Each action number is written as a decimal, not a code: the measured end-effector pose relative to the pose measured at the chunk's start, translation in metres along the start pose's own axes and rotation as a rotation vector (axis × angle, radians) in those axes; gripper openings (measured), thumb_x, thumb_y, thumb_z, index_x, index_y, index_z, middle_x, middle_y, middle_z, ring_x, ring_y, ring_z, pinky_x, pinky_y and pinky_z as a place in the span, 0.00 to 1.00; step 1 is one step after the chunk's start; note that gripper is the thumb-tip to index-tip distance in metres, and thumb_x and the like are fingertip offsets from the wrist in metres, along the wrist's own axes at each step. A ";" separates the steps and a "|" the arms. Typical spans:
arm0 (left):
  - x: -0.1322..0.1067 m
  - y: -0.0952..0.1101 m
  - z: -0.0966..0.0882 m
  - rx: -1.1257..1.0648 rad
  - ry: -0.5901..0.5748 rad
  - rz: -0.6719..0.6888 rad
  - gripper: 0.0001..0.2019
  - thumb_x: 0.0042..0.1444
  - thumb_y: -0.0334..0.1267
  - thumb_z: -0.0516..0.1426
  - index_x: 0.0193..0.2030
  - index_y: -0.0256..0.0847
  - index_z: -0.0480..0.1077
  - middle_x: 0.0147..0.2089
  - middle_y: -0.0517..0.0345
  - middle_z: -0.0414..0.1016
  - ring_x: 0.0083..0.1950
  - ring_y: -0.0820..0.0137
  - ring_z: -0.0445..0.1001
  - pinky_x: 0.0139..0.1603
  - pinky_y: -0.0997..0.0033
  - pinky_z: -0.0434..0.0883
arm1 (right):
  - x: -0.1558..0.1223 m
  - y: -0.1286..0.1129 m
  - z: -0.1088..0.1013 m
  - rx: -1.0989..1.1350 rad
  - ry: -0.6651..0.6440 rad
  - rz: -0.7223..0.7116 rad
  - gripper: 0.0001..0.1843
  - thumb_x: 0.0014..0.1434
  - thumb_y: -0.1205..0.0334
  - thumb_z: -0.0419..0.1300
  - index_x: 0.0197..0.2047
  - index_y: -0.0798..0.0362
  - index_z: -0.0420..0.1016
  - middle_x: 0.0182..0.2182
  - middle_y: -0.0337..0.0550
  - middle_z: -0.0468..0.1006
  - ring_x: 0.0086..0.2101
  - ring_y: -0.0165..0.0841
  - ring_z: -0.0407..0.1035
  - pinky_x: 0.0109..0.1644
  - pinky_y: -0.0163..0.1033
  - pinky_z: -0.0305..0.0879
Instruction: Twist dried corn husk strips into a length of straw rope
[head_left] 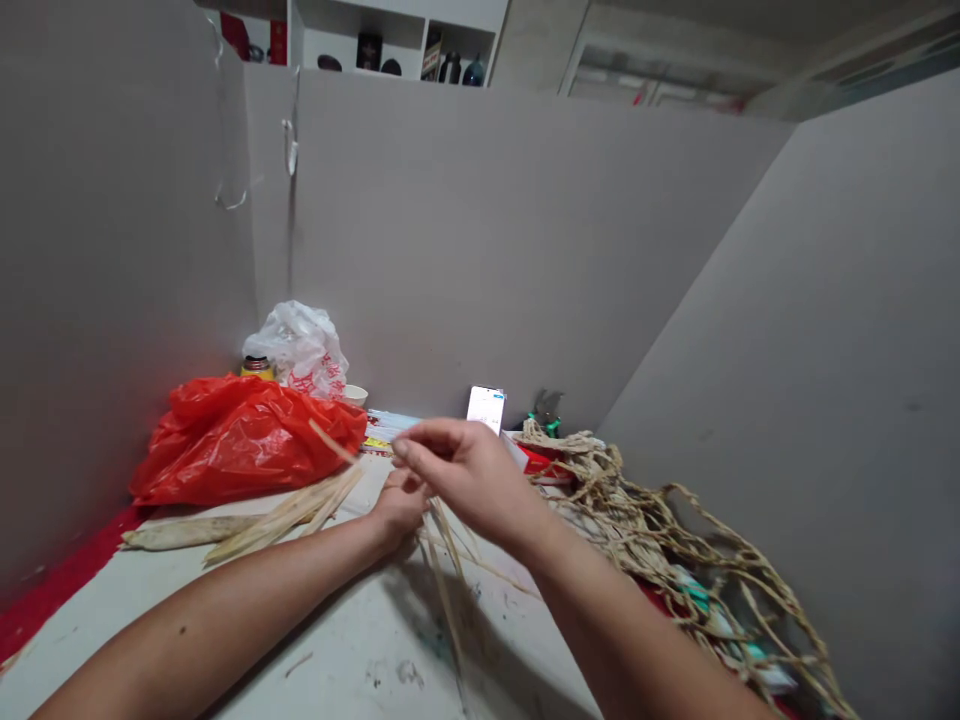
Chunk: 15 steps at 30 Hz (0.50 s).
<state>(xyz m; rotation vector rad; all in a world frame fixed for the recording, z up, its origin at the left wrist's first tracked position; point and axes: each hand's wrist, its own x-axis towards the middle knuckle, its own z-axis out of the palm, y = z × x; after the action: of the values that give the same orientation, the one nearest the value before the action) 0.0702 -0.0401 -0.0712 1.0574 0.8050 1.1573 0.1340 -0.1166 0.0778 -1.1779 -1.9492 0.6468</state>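
Observation:
My left hand (pixel 405 503) is closed low over the white tabletop, partly hidden behind my right hand. Pale dried husk strips (pixel 448 600) hang down from its fingers toward me, and one runs off to the right. Just above it, my right hand (pixel 469 465) is raised with thumb and forefinger pinched together; whatever lies between the fingertips is too small to make out. Left of the hands lies a bundle of flat dried husk leaves (pixel 289 515), with one narrow strip sticking up near the red bag.
A red plastic bag (pixel 251 440) fills the left back, before a white plastic bag (pixel 300 345) and a small cup (pixel 355 395). A lit phone (pixel 485 408) leans at the back. Tangled plaited cord (pixel 637 530) heaps along the right, near green-handled pliers (pixel 551 425). Grey partitions (pixel 465 240) enclose the table.

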 end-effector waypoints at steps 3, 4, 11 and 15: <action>0.005 -0.010 -0.003 0.000 -0.017 -0.017 0.07 0.43 0.35 0.60 0.26 0.37 0.65 0.24 0.61 0.69 0.26 0.73 0.67 0.27 0.75 0.62 | -0.015 0.051 0.020 -0.412 0.066 0.168 0.10 0.54 0.60 0.57 0.27 0.54 0.77 0.26 0.47 0.79 0.27 0.33 0.71 0.30 0.35 0.60; 0.006 -0.012 -0.003 0.012 -0.007 -0.049 0.08 0.44 0.35 0.60 0.25 0.38 0.63 0.22 0.62 0.67 0.24 0.73 0.66 0.26 0.76 0.62 | -0.021 0.066 0.022 -0.442 0.006 0.227 0.10 0.53 0.59 0.57 0.26 0.54 0.77 0.25 0.47 0.79 0.26 0.33 0.70 0.29 0.34 0.59; 0.004 -0.004 -0.001 0.152 0.015 -0.136 0.08 0.50 0.37 0.57 0.27 0.39 0.61 0.15 0.68 0.61 0.16 0.78 0.60 0.19 0.80 0.55 | -0.035 0.100 0.030 0.159 -0.124 0.510 0.09 0.48 0.59 0.59 0.22 0.55 0.69 0.15 0.37 0.71 0.16 0.27 0.63 0.20 0.31 0.57; 0.000 0.004 0.001 0.166 0.006 -0.188 0.06 0.52 0.37 0.55 0.29 0.40 0.60 0.15 0.66 0.62 0.14 0.77 0.60 0.17 0.80 0.53 | -0.034 0.106 0.040 0.494 -0.014 0.621 0.10 0.42 0.60 0.62 0.24 0.53 0.65 0.16 0.35 0.72 0.16 0.28 0.66 0.19 0.30 0.60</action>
<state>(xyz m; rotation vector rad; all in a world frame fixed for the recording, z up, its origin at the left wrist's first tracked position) 0.0698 -0.0403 -0.0668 1.0892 0.9968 0.9478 0.1655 -0.1015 -0.0351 -1.4394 -1.2930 1.3655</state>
